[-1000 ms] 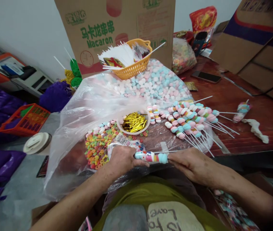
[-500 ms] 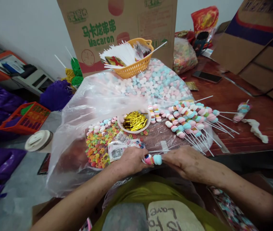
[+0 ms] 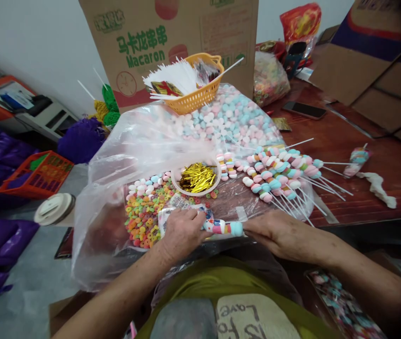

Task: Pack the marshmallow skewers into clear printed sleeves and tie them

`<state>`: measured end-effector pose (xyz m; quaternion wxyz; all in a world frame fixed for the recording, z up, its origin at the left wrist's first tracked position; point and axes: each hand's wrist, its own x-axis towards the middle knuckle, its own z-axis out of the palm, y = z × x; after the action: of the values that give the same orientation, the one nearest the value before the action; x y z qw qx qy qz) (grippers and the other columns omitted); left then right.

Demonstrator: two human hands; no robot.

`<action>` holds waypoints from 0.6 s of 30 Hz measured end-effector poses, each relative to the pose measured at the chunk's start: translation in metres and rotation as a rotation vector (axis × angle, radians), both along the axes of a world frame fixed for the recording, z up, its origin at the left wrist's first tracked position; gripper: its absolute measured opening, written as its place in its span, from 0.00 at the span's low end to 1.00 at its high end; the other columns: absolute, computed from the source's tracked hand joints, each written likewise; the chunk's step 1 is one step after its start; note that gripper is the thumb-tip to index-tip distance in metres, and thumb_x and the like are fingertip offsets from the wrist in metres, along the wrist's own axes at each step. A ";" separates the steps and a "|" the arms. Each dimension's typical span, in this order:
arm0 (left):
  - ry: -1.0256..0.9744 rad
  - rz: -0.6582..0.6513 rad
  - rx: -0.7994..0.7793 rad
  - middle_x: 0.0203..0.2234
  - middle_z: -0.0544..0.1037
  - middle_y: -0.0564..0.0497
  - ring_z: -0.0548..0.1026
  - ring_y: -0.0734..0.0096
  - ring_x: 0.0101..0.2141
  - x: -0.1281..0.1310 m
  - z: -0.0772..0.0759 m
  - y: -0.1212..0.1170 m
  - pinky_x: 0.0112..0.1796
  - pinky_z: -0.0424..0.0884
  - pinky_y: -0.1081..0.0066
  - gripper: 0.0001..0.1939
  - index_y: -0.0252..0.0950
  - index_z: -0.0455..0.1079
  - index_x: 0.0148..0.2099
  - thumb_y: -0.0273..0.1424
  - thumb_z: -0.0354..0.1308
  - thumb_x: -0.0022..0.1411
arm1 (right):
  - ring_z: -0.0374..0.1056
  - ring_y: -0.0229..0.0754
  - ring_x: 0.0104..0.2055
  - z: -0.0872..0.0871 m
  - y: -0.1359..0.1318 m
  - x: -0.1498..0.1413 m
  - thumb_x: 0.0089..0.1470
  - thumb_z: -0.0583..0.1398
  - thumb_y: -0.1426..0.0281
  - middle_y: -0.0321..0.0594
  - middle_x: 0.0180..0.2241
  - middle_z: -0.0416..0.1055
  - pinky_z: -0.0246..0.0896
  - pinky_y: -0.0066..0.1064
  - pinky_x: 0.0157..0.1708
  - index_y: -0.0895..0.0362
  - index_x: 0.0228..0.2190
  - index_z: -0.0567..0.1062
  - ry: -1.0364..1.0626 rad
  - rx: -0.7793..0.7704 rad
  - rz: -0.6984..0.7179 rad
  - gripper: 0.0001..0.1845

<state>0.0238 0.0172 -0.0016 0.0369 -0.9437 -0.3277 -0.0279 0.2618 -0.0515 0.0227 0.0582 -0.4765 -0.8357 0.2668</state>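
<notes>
A marshmallow skewer (image 3: 235, 229) in a clear printed wrapper lies level between my hands at the table's near edge. My left hand (image 3: 184, 228) is closed around its wrapped left end. At the other end, beside the pale blue marshmallow, my right hand (image 3: 280, 235) pinches it; the fingertips and whatever stick they grip are hidden. Flat printed wrappers (image 3: 165, 220) lie just behind my left hand. Past them stands a round bowl (image 3: 176, 184) of gold twist ties (image 3: 197, 178). To the right, unwrapped marshmallow skewers (image 3: 278, 172) are piled with their sticks pointing right.
Ring candies (image 3: 144, 219) and loose marshmallows (image 3: 232, 115) lie on plastic sheeting (image 3: 123, 146). A yellow basket (image 3: 195, 101) of white sticks stands before a tall carton (image 3: 182, 28). A phone (image 3: 304, 110) and a wrapped skewer (image 3: 356, 161) lie right. Left is a lidded cup (image 3: 55, 209).
My left hand first slid right along the skewer, covering more of it, then drew back left, exposing more of the wrapper. My right hand kept its pinch at the right end, shifting slightly.
</notes>
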 end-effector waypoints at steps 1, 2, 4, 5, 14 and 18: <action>0.005 0.015 0.009 0.25 0.75 0.47 0.72 0.63 0.28 -0.001 -0.001 -0.001 0.28 0.56 0.67 0.21 0.36 0.70 0.34 0.50 0.51 0.56 | 0.60 0.33 0.23 0.000 -0.001 0.001 0.56 0.49 0.74 0.36 0.23 0.68 0.45 0.25 0.25 0.58 0.26 0.69 0.023 -0.003 0.001 0.11; 0.011 0.031 0.004 0.24 0.75 0.47 0.73 0.63 0.27 -0.002 -0.001 -0.002 0.28 0.56 0.68 0.23 0.36 0.70 0.35 0.52 0.50 0.56 | 0.60 0.33 0.23 0.000 -0.001 0.002 0.56 0.49 0.73 0.35 0.22 0.68 0.45 0.25 0.25 0.58 0.26 0.69 0.038 -0.005 0.000 0.11; 0.025 0.059 -0.033 0.24 0.76 0.47 0.73 0.63 0.27 -0.004 -0.003 -0.001 0.28 0.56 0.68 0.28 0.36 0.71 0.35 0.56 0.47 0.54 | 0.60 0.33 0.23 0.001 -0.002 0.003 0.56 0.49 0.73 0.35 0.22 0.67 0.45 0.25 0.24 0.58 0.26 0.69 0.048 -0.007 -0.004 0.12; 0.027 0.072 -0.056 0.23 0.76 0.47 0.73 0.63 0.26 -0.005 -0.004 0.000 0.28 0.56 0.68 0.31 0.36 0.71 0.35 0.58 0.45 0.52 | 0.59 0.33 0.23 0.001 -0.002 0.004 0.56 0.49 0.72 0.35 0.22 0.67 0.45 0.25 0.24 0.58 0.26 0.69 0.043 -0.007 -0.008 0.12; 0.067 -0.057 -0.477 0.29 0.77 0.52 0.73 0.68 0.30 0.012 0.005 -0.001 0.30 0.60 0.72 0.17 0.37 0.70 0.39 0.45 0.56 0.55 | 0.60 0.35 0.24 -0.001 -0.001 0.003 0.56 0.48 0.73 0.36 0.23 0.68 0.45 0.26 0.25 0.58 0.28 0.71 0.030 0.044 0.048 0.13; 0.062 0.036 -0.720 0.22 0.74 0.56 0.69 0.74 0.23 0.021 0.011 -0.002 0.22 0.54 0.76 0.16 0.38 0.71 0.33 0.46 0.58 0.51 | 0.59 0.35 0.24 0.003 0.000 0.002 0.55 0.49 0.74 0.36 0.23 0.68 0.45 0.26 0.25 0.57 0.26 0.71 -0.022 0.029 0.072 0.12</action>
<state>0.0452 0.0153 0.0098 -0.2877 -0.8906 -0.3317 0.1186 0.2642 -0.0517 0.0260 0.0460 -0.4480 -0.8568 0.2511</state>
